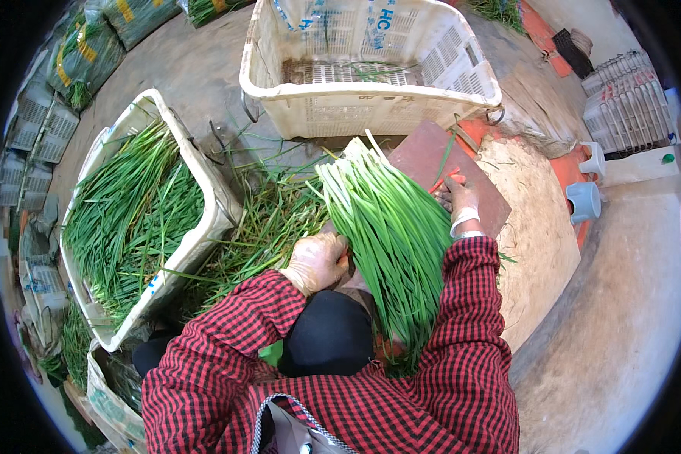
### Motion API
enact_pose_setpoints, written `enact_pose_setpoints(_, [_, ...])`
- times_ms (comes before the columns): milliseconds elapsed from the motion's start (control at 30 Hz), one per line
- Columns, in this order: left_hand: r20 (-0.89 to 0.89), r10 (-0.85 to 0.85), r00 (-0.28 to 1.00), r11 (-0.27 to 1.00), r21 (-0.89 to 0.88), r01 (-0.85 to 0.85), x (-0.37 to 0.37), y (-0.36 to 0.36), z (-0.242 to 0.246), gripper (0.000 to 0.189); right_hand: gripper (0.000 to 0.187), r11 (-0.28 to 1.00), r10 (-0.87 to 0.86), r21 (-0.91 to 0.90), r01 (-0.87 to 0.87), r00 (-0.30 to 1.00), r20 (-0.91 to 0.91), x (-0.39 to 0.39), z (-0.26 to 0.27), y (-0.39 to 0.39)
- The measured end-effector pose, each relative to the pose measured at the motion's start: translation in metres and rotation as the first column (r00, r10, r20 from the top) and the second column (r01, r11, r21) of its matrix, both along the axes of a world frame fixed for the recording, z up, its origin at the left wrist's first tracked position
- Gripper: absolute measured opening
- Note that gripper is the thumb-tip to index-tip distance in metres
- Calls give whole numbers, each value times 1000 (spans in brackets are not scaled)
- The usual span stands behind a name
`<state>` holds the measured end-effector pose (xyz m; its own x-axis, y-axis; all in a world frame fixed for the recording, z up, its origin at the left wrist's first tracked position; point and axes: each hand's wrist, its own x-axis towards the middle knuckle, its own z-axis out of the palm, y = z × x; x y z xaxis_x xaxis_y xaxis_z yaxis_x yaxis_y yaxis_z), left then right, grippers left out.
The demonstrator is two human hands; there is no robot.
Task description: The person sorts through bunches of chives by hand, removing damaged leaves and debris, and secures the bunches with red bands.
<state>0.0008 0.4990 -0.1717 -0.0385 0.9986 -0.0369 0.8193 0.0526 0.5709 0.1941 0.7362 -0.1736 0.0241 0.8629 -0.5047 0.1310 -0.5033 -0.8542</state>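
Observation:
A large bundle of green chives or similar leafy stalks [391, 232] lies across a board in front of me, pale ends pointing away. My left hand [319, 260], in a thin glove, is curled against the bundle's left side; its fingertips are partly hidden, so a grip cannot be told. My right hand [459, 198] is at the bundle's right edge, above the reddish-brown board [471, 190], with a red strip or tie [444, 180] between its fingers. White tape or band wraps the right wrist. Loose yellowed leaves [278, 218] lie left of the bundle.
A white plastic crate [164, 278] full of green stalks stands at my left. Ahead is another white crate [369, 110] with a few stray leaves inside. Wrapped bundles [85, 54] lie at the far left. Stools [583, 202] and stacked baskets [630, 108] stand at the right.

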Motion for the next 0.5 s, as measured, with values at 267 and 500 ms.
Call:
enact_pose_setpoints(267, [133, 86, 987, 983, -175, -62, 0, 4, 8, 16, 10, 969, 192, 150, -196, 981, 39, -7, -10, 1])
enact_pose_setpoints(500, [311, 160, 937, 980, -164, -113, -1, -5, 8, 16, 15, 755, 309, 366, -544, 788, 533, -18, 6, -10])
